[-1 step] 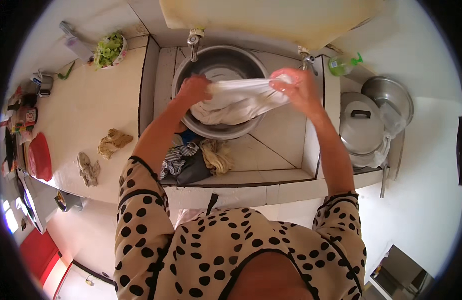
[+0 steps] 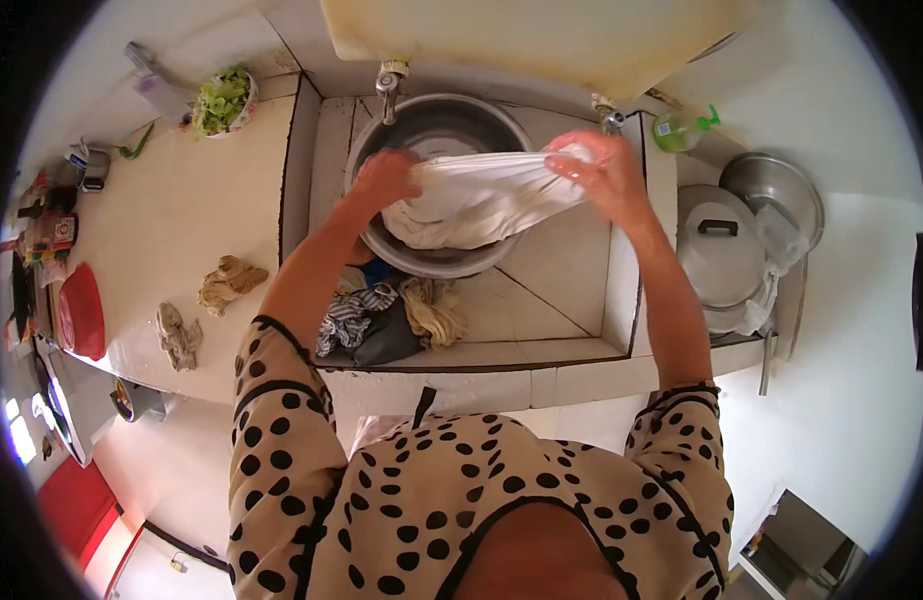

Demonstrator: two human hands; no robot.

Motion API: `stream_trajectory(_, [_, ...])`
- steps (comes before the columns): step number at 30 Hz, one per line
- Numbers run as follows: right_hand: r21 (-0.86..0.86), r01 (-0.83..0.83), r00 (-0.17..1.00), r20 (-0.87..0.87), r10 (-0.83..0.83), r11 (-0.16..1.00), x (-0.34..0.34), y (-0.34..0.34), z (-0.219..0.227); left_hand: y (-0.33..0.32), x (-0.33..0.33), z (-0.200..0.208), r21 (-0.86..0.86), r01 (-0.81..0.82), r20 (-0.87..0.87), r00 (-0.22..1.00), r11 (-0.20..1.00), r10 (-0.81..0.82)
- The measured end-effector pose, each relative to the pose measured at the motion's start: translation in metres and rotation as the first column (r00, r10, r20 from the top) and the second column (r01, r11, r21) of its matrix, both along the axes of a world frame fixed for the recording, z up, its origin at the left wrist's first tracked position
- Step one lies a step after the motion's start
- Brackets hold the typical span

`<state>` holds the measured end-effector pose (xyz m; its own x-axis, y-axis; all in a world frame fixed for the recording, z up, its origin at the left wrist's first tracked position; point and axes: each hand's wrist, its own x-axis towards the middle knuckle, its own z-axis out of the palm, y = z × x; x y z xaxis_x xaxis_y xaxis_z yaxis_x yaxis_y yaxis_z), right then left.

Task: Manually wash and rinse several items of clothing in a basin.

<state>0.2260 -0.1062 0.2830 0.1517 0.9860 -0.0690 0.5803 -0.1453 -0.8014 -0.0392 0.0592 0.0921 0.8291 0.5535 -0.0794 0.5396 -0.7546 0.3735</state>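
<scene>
Head view, left side: a red basin (image 2: pixel 82 312) stands at the far left edge of the pale counter (image 2: pixel 146 235). A bowl (image 2: pixel 249 108) of green leaves (image 2: pixel 221 95) sits at the upper left, and below it two crumpled cloths lie apart on the counter, a greyish one (image 2: pixel 178 336) nearer the left and a tan one (image 2: pixel 230 284) to its right. Left of the frame's centre, the left hand (image 2: pixel 386 182) is closed around one end of a white cloth (image 2: pixel 476 200); its fingertips are partly hidden. That cloth stretches across the upper middle of the frame, its lower folds sagging over the round metal basin (image 2: pixel 471 118), which rests in the tiled sink (image 2: pixel 551 310) near a tap (image 2: pixel 388 88). Below the basin, a striped cloth (image 2: pixel 353 318), a dark grey cloth (image 2: pixel 389 336) and a cream cloth (image 2: pixel 431 308) lie bunched together. Right of centre, the right hand (image 2: pixel 606 180) pinches the cloth's other end between thumb and fingers, just below a second tap (image 2: pixel 611 117). Farther right are a green pump bottle (image 2: pixel 681 131), a lidded metal pot (image 2: pixel 721 262) and a clear plastic bag (image 2: pixel 779 238).
</scene>
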Motion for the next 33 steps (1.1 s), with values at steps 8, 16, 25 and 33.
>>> stream_trajectory(8, [0.131,-0.07,0.971,0.238,0.038,0.989,0.043,-0.03,0.056,-0.014,-0.02,0.155,-0.5,-0.302,0.267,0.838,0.812,0.476])
stream_trajectory(16, [0.244,-0.024,0.976,0.218,-0.03,0.969,0.065,-0.04,0.052,-0.04,-0.013,0.265,-0.71,-0.215,0.423,0.632,0.671,0.65])
stream_trajectory(25, [0.491,0.169,0.982,-0.159,-0.103,0.854,0.023,-0.023,0.19,-0.04,-0.027,0.397,-0.6,-0.115,0.701,0.401,0.792,0.59])
stream_trajectory(33, [0.603,0.266,0.928,-0.37,-0.031,0.752,-0.001,-0.011,0.206,-0.062,-0.015,0.44,-0.428,-0.161,0.851,0.26,0.889,0.456])
